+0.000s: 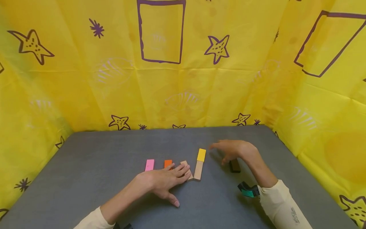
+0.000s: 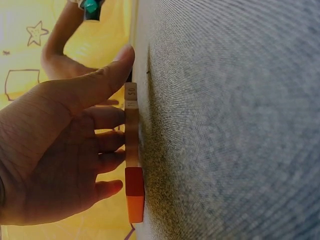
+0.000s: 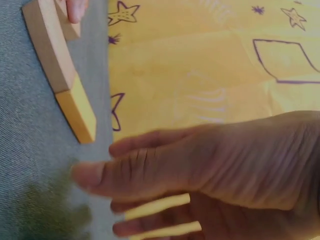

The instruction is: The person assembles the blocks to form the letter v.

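Observation:
My left hand (image 1: 164,180) lies with fingers spread, its fingertips on a plain wooden block (image 1: 184,163) that slants on the table. Beside that block, nearly meeting it at the near end, is a second plain wooden block (image 1: 198,171), with a yellow block (image 1: 201,155) end to end at its far side. An orange block (image 1: 168,163) is partly hidden behind my left fingers. My right hand (image 3: 200,170) hovers right of the yellow block, fingers extended and holding nothing. Below its wrist, a dark brown block (image 1: 235,166) rests on the table.
A pink block (image 1: 150,164) lies to the left, partly covered by the left wrist. The grey table (image 1: 97,152) meets a yellow patterned cloth (image 1: 160,89) at its back and sides. Small printed marks show on the wooden block ends in the left wrist view.

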### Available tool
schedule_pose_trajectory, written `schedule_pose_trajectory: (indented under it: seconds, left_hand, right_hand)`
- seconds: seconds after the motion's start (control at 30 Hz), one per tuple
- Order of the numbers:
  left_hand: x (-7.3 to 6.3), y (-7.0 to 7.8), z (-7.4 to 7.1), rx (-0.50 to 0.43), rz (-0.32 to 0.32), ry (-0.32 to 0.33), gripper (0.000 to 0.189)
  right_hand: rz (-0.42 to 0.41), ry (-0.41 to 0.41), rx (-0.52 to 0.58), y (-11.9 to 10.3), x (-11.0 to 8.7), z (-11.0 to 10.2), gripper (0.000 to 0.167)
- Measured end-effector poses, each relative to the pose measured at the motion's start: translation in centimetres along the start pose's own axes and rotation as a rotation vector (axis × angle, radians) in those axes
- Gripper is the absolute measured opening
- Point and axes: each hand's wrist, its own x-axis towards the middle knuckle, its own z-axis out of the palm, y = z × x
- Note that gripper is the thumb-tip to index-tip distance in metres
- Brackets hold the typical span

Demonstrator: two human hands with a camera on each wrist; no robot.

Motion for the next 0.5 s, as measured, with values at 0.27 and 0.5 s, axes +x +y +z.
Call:
schedule_pose_trajectory:
  seconds: [0.27,0.5]
  left_hand:
    - [0.1,0.1,0.0,-0.004,-0.004,-0.008,0.102]
    - [0.1,0.1,0.0,-0.001,-0.008,-0.007,0.102]
  right_hand:
    - [0.212,-0.056,0.009,0.0,-1.4,-0.4,0.077]
    - [0.258,-0.118,-0.069,0.1,-1.1,-0.5,0.066]
